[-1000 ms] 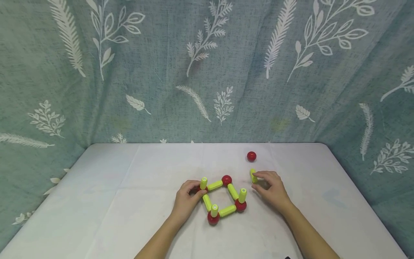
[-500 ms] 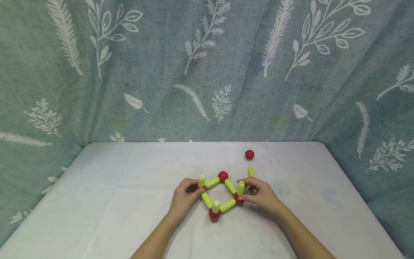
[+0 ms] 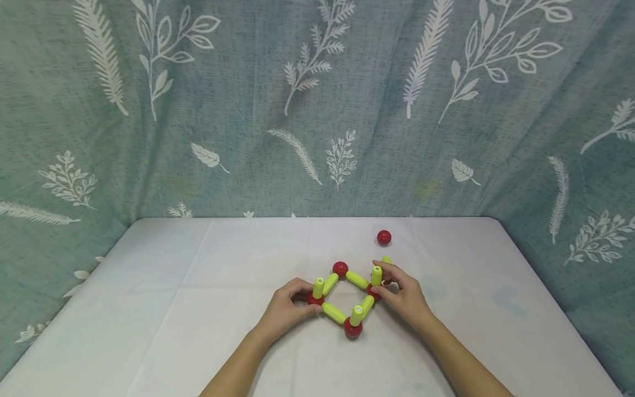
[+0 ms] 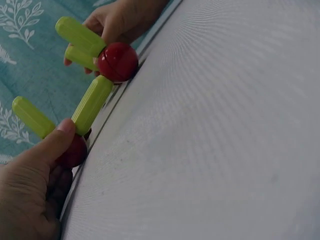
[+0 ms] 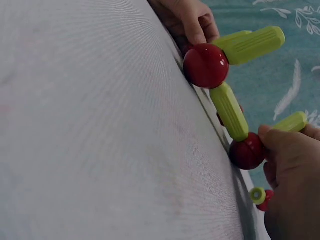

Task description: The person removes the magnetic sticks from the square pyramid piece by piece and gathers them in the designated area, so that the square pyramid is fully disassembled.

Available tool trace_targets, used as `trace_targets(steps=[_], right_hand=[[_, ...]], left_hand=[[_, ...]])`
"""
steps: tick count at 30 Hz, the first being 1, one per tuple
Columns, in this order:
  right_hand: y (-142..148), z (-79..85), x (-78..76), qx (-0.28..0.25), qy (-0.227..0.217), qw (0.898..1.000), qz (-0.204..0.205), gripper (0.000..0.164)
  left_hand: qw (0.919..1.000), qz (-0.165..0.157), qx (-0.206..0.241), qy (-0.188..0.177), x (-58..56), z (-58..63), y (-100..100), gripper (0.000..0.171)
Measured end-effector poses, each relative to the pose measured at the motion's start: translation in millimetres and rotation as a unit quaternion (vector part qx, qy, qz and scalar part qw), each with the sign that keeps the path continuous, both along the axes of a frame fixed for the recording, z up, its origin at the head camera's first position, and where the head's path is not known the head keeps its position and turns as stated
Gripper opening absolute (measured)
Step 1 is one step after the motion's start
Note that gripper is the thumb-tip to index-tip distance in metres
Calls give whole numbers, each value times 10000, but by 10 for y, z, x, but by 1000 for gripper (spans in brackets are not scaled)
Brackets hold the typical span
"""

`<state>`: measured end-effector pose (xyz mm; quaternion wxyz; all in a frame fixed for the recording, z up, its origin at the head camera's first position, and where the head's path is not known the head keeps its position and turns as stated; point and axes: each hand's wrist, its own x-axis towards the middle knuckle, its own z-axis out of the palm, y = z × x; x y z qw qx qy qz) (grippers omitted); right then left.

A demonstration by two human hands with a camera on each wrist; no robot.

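- Left hand (image 3: pixel 286 307): fingers curled, gripping the left ball (image 3: pixel 313 300) between thumb and fingers; left upright stick (image 3: pixel 318 288) stands on that ball.
- Back ball (image 3: pixel 340 269): on the bench (image 3: pixel 198 309), joined by lying sticks (image 3: pixel 334 313) to the left and right balls.
- Front ball (image 3: pixel 353 329): nearest the person, joined likewise, carrying the front upright stick (image 3: pixel 356 316); neither hand touches it.
- Right hand (image 3: pixel 409 295): fingers bent, pinching the right ball (image 3: pixel 372 293) beneath the right upright stick (image 3: pixel 377 276).
- Loose ball (image 3: pixel 384 237): on the bench, beyond the loose stick (image 3: pixel 386 259), which the right hand partly hides.
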<state>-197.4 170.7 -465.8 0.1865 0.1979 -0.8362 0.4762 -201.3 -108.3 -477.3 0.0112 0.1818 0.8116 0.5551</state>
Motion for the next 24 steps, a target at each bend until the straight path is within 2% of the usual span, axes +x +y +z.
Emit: trace_targets(steps=[5, 10, 14, 18, 20, 24], right_hand=[[-7, -16, 13, 64, 454, 9989, -38, 55], [-17, -29, 19, 47, 660, 9978, -70, 53], [-17, -63, 6, 102, 1031, 9946, -94, 54], [-7, -69, -1, 75, 1387, 9895, -401, 55], [0, -55, -7, -122, 1302, 9894, -630, 59], [13, -11, -21, -690, 732, 9915, -830, 67]], left_hand=[[9997, -241, 45, -64, 11, 16, -7, 35], [9997, -233, 2, 44, 22, 7, -13, 35], [9998, -207, -51, 24, 29, 1, -17, 36], [9996, -211, -168, 36, 30, -15, -18, 37], [9995, -217, -200, 105, 29, -19, -16, 37], [9994, -201, -215, 180, 25, -18, -16, 37]])
